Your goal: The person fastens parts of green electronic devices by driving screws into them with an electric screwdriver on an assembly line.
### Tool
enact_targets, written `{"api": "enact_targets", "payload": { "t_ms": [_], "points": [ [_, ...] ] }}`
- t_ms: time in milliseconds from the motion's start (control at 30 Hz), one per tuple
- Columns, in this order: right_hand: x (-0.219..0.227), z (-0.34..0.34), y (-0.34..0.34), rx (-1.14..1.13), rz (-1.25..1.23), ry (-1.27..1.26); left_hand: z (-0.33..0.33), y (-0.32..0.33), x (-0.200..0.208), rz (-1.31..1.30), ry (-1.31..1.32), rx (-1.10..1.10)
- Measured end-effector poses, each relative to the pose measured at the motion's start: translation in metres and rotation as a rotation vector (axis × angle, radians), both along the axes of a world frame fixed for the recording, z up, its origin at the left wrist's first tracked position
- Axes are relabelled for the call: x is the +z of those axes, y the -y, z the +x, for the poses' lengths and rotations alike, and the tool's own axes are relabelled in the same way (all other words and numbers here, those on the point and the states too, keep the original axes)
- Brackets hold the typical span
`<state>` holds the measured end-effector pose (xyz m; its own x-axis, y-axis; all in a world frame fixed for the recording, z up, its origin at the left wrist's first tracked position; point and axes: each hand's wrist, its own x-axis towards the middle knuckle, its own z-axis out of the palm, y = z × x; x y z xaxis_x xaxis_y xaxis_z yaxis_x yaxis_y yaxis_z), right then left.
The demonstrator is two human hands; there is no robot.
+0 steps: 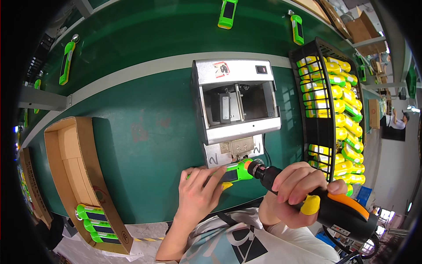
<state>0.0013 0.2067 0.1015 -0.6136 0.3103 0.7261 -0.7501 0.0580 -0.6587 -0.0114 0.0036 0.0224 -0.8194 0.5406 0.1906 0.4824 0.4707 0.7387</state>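
My left hand [200,191] is closed around a green handheld device [241,170] with a dark screen, held level just in front of a silver metal machine [241,135]. In my right hand [301,189] is a black electric screwdriver [343,215] with an orange lever, gripped round its body and pointing left. Its front end meets the right end of the device; the exact contact of the bit is too small to make out. Yellow covers sit on a fingertip of each hand. The machine has an open-fronted bay and a small metal plate [241,146] at its front.
A cardboard box [83,165] at left holds several green devices [94,215]. At right stands a black crate [318,132] packed with yellow-and-green devices [347,119]. More green devices [227,15] lie on the green surface beyond the pale ledge [132,77]. A cable trails from the screwdriver.
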Motion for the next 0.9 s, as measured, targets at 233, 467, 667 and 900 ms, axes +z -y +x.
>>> {"api": "enact_targets", "payload": {
  "t_ms": [233, 467, 667, 900],
  "points": [
    [-0.002, -0.011, 0.009, -0.073, -0.06, -0.04, -0.001, -0.001, 0.0, -0.009, 0.007, -0.01],
    [0.0, -0.017, 0.01, -0.056, 0.112, 0.002, -0.001, -0.002, 0.0, -0.007, 0.009, -0.013],
    [0.006, -0.015, 0.013, -0.006, 0.112, 0.119, 0.002, 0.0, -0.002, -0.01, -0.023, -0.001],
    [0.013, -0.005, 0.021, -0.042, 0.146, 0.424, 0.003, 0.002, -0.003, -0.021, -0.083, -0.014]
  ]
}}
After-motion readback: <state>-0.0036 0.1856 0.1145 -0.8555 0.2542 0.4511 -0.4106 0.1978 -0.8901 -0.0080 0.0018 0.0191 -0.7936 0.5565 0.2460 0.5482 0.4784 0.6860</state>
